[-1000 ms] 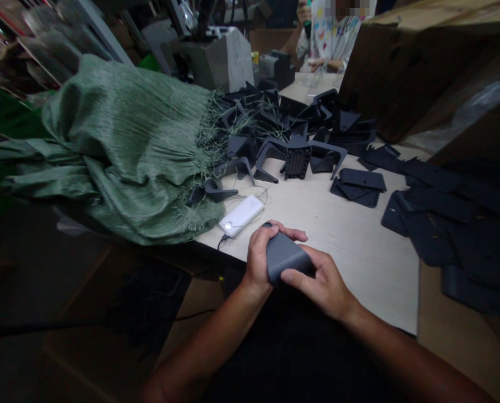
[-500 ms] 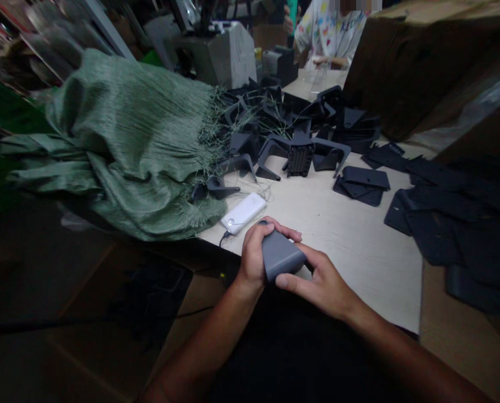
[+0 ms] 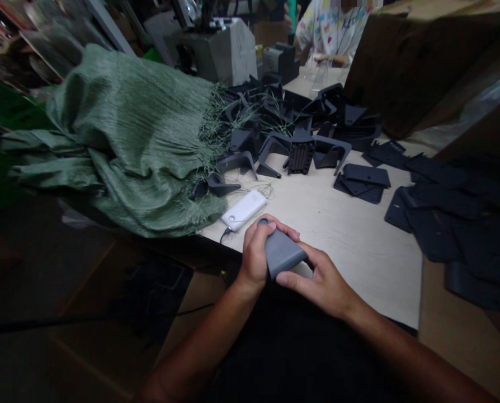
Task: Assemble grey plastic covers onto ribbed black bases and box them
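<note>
A dark grey plastic part [image 3: 284,253] with a smooth, flat face is held between my two hands, over the near edge of the table. My left hand [image 3: 256,254] wraps round its left side, thumb across the top corner. On the other side my right hand [image 3: 321,280] grips the lower right end, thumb in front and fingers behind. The part's underside is hidden. Just beyond my left hand lies a white power bank [image 3: 245,210] with a dark cable plugged into its near end.
Several black plastic brackets [image 3: 302,151] spill from a green woven sack [image 3: 141,134] across the table [image 3: 317,218]. Flat black plates [image 3: 361,182] lie at the right. Cardboard boxes [image 3: 418,61] stand at the back right. A person [image 3: 329,33] holding a teal tool is across the table.
The grey part has tilted slightly in my hands, and a round recess at its upper corner now shows near my left thumb. Both hands keep their hold.
</note>
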Demonstrator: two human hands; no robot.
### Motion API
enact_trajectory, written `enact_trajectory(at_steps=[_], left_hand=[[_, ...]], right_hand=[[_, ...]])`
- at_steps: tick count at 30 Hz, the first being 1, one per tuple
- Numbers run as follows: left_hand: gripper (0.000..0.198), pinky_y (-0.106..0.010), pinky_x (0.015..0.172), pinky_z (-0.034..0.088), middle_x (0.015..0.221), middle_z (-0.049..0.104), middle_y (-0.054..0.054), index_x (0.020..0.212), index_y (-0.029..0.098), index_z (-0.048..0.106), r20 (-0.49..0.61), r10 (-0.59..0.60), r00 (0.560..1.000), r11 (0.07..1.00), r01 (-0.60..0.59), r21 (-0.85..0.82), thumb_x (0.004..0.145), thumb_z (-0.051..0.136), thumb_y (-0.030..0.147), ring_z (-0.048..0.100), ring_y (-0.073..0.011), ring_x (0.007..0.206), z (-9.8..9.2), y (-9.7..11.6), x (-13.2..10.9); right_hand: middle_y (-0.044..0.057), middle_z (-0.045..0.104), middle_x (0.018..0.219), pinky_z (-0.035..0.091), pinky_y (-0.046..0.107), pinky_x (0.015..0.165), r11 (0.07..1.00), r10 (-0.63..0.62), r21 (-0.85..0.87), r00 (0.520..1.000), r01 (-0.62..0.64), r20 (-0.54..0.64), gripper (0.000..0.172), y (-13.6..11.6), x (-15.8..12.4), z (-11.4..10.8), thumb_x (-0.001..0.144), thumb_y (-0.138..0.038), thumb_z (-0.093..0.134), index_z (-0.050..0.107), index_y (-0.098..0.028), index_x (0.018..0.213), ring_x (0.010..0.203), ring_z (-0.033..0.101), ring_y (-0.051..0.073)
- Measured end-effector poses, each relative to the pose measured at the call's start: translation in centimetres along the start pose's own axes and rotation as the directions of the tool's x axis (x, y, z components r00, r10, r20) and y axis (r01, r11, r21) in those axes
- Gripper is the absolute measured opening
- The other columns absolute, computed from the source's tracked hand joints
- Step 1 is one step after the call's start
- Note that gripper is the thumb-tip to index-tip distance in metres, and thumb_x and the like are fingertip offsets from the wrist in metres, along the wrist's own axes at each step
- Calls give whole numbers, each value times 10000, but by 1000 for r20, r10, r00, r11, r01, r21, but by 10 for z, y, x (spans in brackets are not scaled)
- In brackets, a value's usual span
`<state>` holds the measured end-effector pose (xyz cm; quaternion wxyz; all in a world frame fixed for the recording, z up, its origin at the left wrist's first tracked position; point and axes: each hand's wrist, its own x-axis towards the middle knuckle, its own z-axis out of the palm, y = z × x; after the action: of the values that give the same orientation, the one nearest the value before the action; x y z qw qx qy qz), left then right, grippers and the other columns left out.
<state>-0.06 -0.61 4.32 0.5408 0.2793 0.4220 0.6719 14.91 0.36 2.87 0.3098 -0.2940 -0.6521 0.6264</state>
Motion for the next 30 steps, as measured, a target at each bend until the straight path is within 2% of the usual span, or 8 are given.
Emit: enact_trajectory(at_steps=[3, 7, 13, 17, 20, 23, 27, 30], left_hand=[[183, -436, 941, 554, 687, 735, -68, 750, 194, 626, -57, -112, 992, 981, 101, -168, 876, 532, 287, 737, -251, 786, -5, 2, 7], [142, -406, 871, 579, 650, 705, -46, 714, 186, 635, -128, -318, 939, 896, 254, -365, 807, 592, 284, 744, -245, 742, -16, 0, 12], [120, -409, 789, 592, 656, 723, -65, 749, 187, 659, -195, -513, 836, 810, 397, -432, 790, 602, 285, 739, -260, 706, -28, -13, 6], [198, -335, 666, 539, 630, 678, -37, 730, 183, 646, -237, -529, 815, 834, 448, -322, 764, 655, 377, 648, -207, 585, -32, -22, 2], [305, -285, 589, 463, 607, 596, 6, 682, 191, 610, -254, -391, 884, 920, 380, -95, 780, 678, 472, 533, -154, 542, -41, -30, -2], [282, -244, 609, 414, 660, 563, 23, 684, 187, 629, -231, -184, 955, 959, 227, 172, 800, 732, 422, 508, -136, 626, -54, -33, -9], [315, -253, 619, 386, 716, 570, 5, 763, 185, 678, -40, -188, 981, 916, 190, 353, 912, 668, 463, 500, -151, 677, -62, -28, -20], [418, -262, 562, 321, 671, 497, 14, 758, 187, 635, 168, -342, 925, 861, 237, 451, 939, 631, 564, 422, -141, 609, -57, -26, -26]], right_hand=[[33, 745, 1099, 508, 308, 941, 1000, 22, -14, 1000, -21, 21, 329, 2, 1, -14, 906, -430, 803, 743, -209, 1143, 1032, 671, 223], [35, 788, 1124, 545, 306, 925, 994, 97, 43, 990, -102, 98, 269, 11, -2, -28, 1007, -398, 684, 773, -248, 1212, 1034, 723, 209], [45, 825, 1083, 570, 330, 900, 993, 114, 37, 993, -116, 34, 259, 17, -12, -24, 989, -405, 701, 831, -263, 1163, 1011, 758, 235], [50, 828, 1027, 569, 336, 858, 992, 125, 41, 992, -123, -35, 261, 13, -13, -25, 974, -432, 710, 850, -259, 1111, 969, 752, 242], [44, 813, 938, 547, 294, 753, 982, 177, 74, 983, -173, -42, 267, 9, -12, -35, 957, -461, 724, 859, -242, 1031, 866, 719, 208], [31, 766, 785, 482, 251, 620, 956, 273, 111, 962, -271, -3, 319, 6, -12, -47, 924, -502, 750, 843, -201, 875, 690, 637, 153], [38, 761, 765, 462, 244, 600, 916, 375, 143, 927, -374, 18, 356, 11, -13, -54, 850, -530, 815, 837, -175, 845, 649, 616, 138], [49, 772, 781, 483, 265, 621, 907, 396, 124, 916, -401, 67, 377, 19, -16, -54, 852, -546, 806, 841, -172, 869, 664, 643, 156]])
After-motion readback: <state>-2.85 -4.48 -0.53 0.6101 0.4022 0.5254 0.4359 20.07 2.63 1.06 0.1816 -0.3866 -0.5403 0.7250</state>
